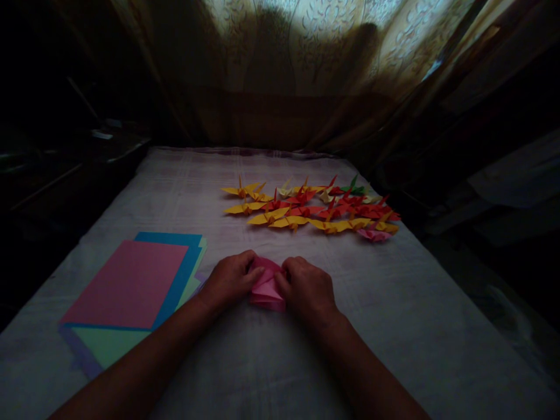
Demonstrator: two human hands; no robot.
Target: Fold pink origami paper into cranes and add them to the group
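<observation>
A partly folded pink paper [268, 286] lies on the cloth-covered table [394, 315] right in front of me. My left hand [231, 279] pinches its left side with curled fingers. From the other side my right hand [305, 287] presses and grips the paper's right edge, fingers closed. Both hands rest on the table with the paper between them.
A stack of coloured paper sheets [131, 286], pink on top with blue and green below, lies at the left. Several folded paper cranes [310, 210] in yellow, red, orange and green sit in rows further back, with a pink one [373, 234] at their right. Curtains hang behind.
</observation>
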